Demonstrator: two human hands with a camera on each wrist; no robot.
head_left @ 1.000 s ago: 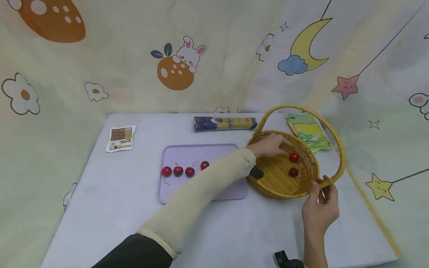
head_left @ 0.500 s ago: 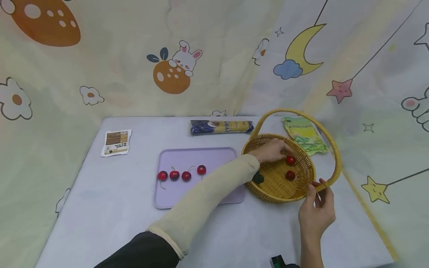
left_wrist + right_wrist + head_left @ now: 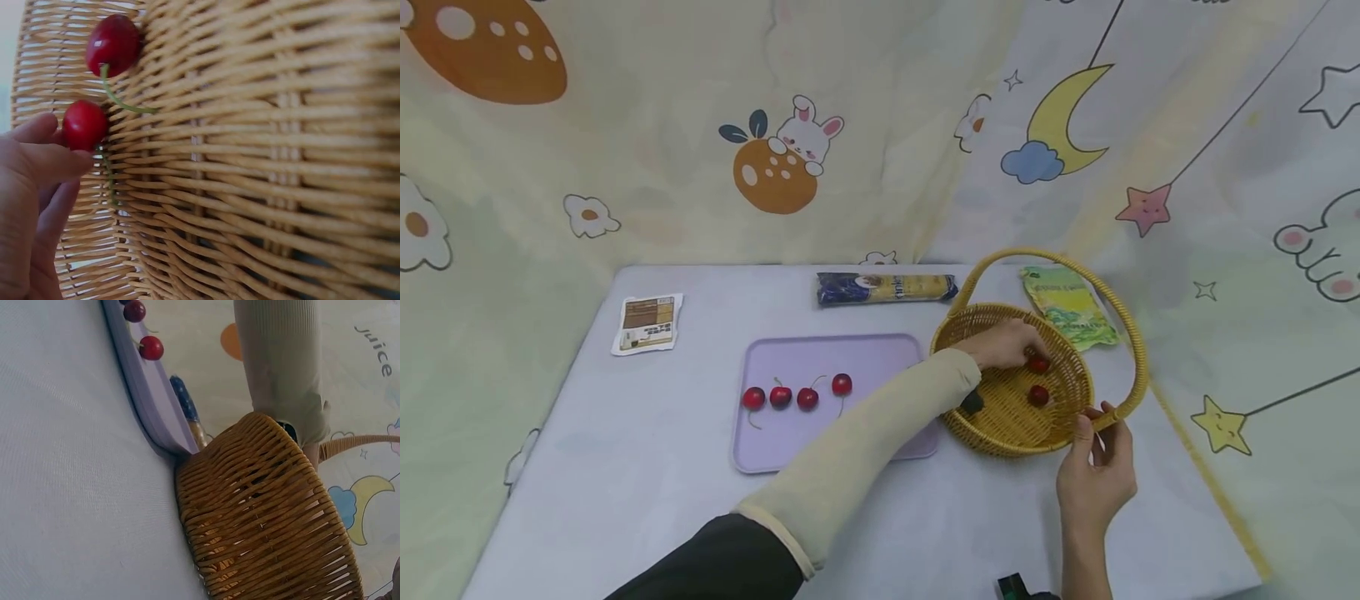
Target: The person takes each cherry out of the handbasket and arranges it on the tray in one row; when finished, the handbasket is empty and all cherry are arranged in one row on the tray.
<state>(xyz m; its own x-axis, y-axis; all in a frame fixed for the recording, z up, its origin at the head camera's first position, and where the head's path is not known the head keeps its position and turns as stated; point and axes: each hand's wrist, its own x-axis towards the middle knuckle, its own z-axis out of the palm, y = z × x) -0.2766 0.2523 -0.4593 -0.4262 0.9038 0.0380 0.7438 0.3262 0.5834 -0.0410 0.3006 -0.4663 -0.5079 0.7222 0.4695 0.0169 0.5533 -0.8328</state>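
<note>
My left hand [image 3: 1011, 343] reaches down into the yellow wicker basket [image 3: 1011, 437]. In the left wrist view, its thumb and fingers pinch a red cherry [image 3: 84, 125] against the woven inside. A second, darker cherry [image 3: 114, 45] with a green stem lies just beside it in the basket. My right hand [image 3: 1097, 479] grips the basket's near right rim at the foot of the handle. To the left, several stemmed cherries [image 3: 807, 399] sit in a row on a lilac tray [image 3: 865, 348], partly covered by my left sleeve.
Behind the tray lies a long blue-and-yellow packet [image 3: 887, 288]. A green-yellow bag [image 3: 1071, 308] is behind the basket, and a small white-and-brown sachet [image 3: 647, 323] lies at the table's [image 3: 647, 500] far left. The arched handle [image 3: 1037, 252] stands up over the basket.
Inside the basket my left hand has moved right, onto the upper cherry, and now pinches it. My right hand keeps its grip on the rim. The head view has shifted slightly.
</note>
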